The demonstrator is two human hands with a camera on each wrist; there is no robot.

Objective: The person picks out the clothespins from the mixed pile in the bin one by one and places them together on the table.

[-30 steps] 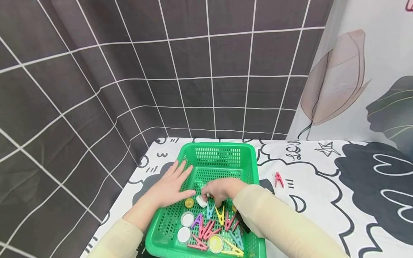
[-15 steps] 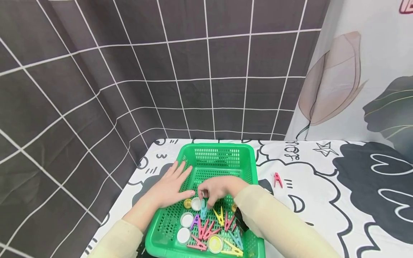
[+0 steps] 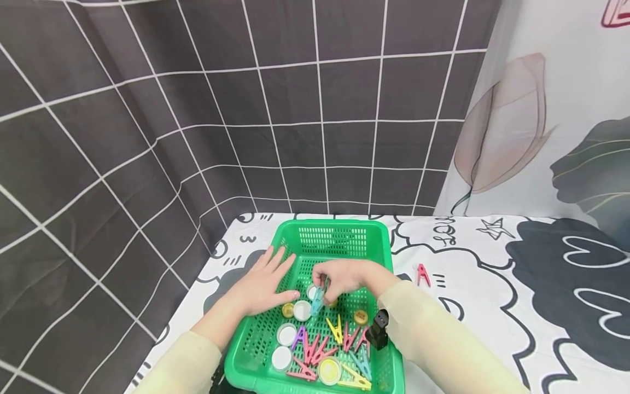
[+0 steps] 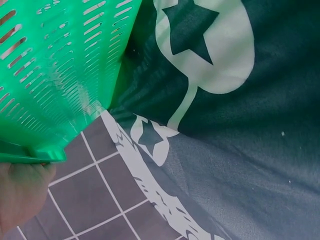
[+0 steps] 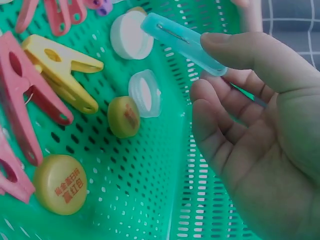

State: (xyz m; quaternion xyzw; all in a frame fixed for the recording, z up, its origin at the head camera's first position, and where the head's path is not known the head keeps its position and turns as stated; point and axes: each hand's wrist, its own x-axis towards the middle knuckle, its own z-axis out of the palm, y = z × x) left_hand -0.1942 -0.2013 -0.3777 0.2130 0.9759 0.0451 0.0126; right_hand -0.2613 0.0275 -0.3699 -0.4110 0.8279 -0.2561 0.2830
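My right hand (image 3: 342,276) pinches a light blue clothespin (image 5: 182,42) between thumb and fingers, inside the green plastic basket (image 3: 339,223). White bottle caps (image 3: 302,311) lie just below and left of the clothespin in the head view. In the right wrist view a yellow cap (image 5: 123,117) and a clear-sided cap (image 5: 145,93) lie near my fingers. My left hand (image 3: 258,287) rests on the basket's left rim with its fingers spread straight; in the left wrist view part of that hand (image 4: 22,192) shows at the rim.
Nearer me in the basket lie pink clothespins (image 3: 312,350), a purple one (image 3: 298,338), yellow ones (image 3: 336,330), another blue one (image 3: 362,364) and several caps. A red clothespin (image 3: 423,274) lies on the patterned cloth right of the basket. A dark grid curtain (image 3: 320,137) hangs behind.
My right hand has taken the light blue clothespin from among the other things and moved it slightly up and to the right. My left hand has stayed on the rim.
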